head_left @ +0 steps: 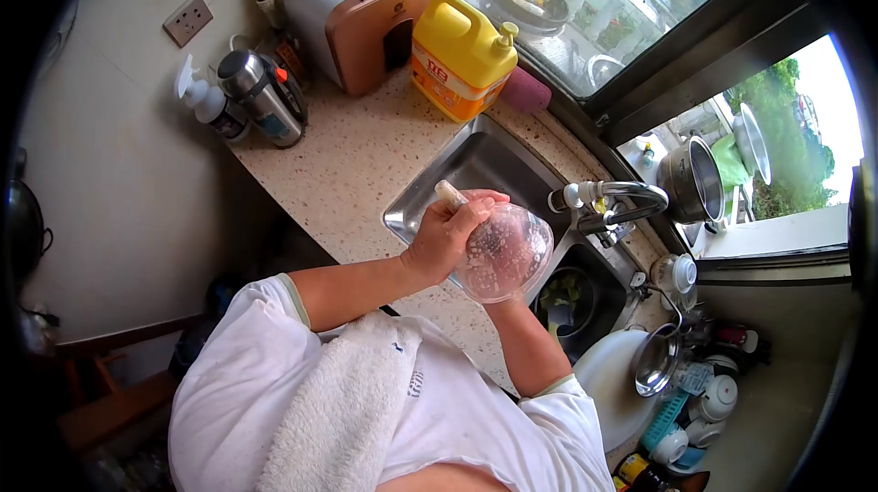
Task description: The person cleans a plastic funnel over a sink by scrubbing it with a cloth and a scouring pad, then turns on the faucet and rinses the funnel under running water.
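Observation:
Both hands are at a clear plastic scoop-like vessel [505,259], held over the near edge of the steel sink basin [489,163]. It has a rounded bowl, speckled with drops or foam, and a pale stub like a handle or spout [448,193]; I cannot tell which. My left hand [445,238] is closed around its side by the stub. Behind the vessel, my right hand [514,240] shows partly through the clear plastic and supports it, its fingertips appearing above the left hand. The chrome faucet [631,190] stands to the right.
A second, darker basin [585,304] contains green peelings. A yellow detergent jug [462,58], a steel thermos [261,94] and a white and copper appliance [366,16] stand at the back. A round white board or lid [599,382], a steel ladle [657,359] and stacked bowls [718,396] sit on the right.

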The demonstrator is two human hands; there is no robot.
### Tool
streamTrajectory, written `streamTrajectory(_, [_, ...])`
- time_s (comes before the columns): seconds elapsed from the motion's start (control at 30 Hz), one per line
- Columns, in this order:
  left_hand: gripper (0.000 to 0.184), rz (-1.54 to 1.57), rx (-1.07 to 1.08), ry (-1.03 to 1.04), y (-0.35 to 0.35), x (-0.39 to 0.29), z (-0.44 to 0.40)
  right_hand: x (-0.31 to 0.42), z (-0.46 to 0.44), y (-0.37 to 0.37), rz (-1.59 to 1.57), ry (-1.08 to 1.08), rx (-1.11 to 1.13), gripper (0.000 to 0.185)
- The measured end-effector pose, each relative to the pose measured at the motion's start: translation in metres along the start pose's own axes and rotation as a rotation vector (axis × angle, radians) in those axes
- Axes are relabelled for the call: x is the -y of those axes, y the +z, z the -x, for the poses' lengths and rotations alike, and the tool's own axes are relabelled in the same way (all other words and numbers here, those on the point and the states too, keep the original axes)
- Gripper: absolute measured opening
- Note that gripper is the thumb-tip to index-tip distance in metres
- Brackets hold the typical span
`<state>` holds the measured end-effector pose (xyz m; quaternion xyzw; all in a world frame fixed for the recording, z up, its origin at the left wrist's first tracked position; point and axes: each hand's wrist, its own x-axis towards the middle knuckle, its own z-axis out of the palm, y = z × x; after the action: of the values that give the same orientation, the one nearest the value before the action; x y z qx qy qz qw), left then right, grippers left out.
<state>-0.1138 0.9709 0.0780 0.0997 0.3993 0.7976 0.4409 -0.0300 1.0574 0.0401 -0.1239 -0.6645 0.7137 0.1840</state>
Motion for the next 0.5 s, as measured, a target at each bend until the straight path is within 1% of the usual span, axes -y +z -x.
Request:
streamTrajectory(0.03, [0.024, -0.081, 0.019, 0.074, -0.002, 0.003, 0.001, 0.013, 0.007, 0.000, -0.195, 0.105, 0.000, 0.033])
streamTrajectory(0.07, [0.023, -0.202, 0.124, 0.263, -0.002, 0.002, -0.001, 0.022, 0.010, 0.000, -0.390, 0.208, 0.001, 0.032])
streamTrajectory(0.1, [0.023, -0.325, 0.228, 0.448, -0.004, 0.001, -0.004, 0.023, 0.006, -0.001, -0.963, 0.281, 0.090, 0.030])
streamTrajectory(0.13, [0.023, -0.448, 0.330, 0.625, -0.006, 0.001, -0.004, 0.015, 0.007, -0.002, -0.766, 0.232, 0.078, 0.031])
streamTrajectory(0.17, [0.023, -0.448, 0.323, 0.617, -0.006, 0.002, -0.004, 0.003, 0.009, -0.005, -0.566, 0.181, 0.071, 0.032])
streamTrajectory(0.27, [0.023, -0.455, 0.302, 0.610, -0.008, 0.003, -0.008, 0.012, -0.003, -0.010, -0.002, 0.018, 0.126, 0.028])
streamTrajectory(0.33, [0.023, -0.426, 0.208, 0.503, -0.017, 0.006, -0.012, 0.016, -0.012, -0.011, -0.440, 0.282, 0.173, 0.026])
streamTrajectory(0.37, [0.024, -0.402, 0.164, 0.426, -0.022, 0.005, -0.011, 0.022, -0.012, -0.010, -0.583, 0.405, 0.125, 0.025])
streamTrajectory(0.4, [0.025, -0.377, 0.122, 0.349, -0.024, 0.004, -0.012, 0.020, -0.009, -0.007, -0.396, 0.312, 0.020, 0.026])
streamTrajectory(0.43, [0.025, -0.400, 0.080, 0.371, -0.023, 0.000, -0.015, 0.017, -0.004, -0.005, -0.206, 0.216, -0.078, 0.027])
streamTrajectory(0.47, [0.026, -0.261, 0.042, 0.234, -0.022, -0.002, -0.017, 0.014, 0.001, -0.005, -0.017, 0.121, -0.171, 0.029])
streamTrajectory(0.5, [0.026, -0.122, 0.004, 0.096, -0.020, -0.004, -0.018, 0.013, 0.004, -0.006, 0.223, 0.002, -0.143, 0.035])
